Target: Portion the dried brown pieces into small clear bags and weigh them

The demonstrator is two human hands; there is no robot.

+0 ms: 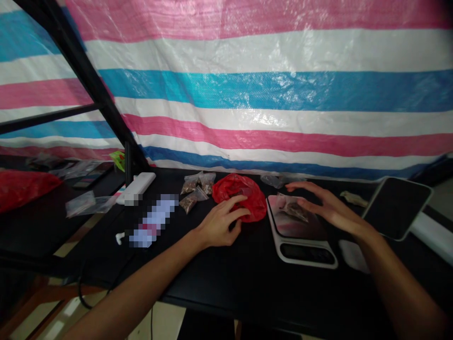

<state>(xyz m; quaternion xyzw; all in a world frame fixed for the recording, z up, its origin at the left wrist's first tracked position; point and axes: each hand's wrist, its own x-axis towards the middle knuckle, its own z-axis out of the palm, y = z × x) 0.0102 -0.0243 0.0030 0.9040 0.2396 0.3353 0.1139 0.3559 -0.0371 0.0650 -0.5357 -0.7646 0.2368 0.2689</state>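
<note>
My left hand [222, 224] rests at the near left side of a crumpled red plastic bag [255, 204], its fingers apart and curved over the bag's edge. On the right is a white kitchen scale [307, 262] with a shiny top plate. A small clear zip bag [295, 211] of brownish dried bits lies on that plate. Above it hovers my right hand [327, 205], thumb and fingers spread, close to the bag. Several similar filled zip bags [191, 184] lie left of the red bag. What is inside the red bag is hard to make out.
A phone-like dark-screened device [398, 208] leans at the right. White power bank-like block [138, 186], a blurred-out item [155, 219] and a white earbud [120, 237] lie left. Loose clear bags [85, 203] and another red bag [24, 189] sit further left. A striped sheet [247, 89] hangs behind.
</note>
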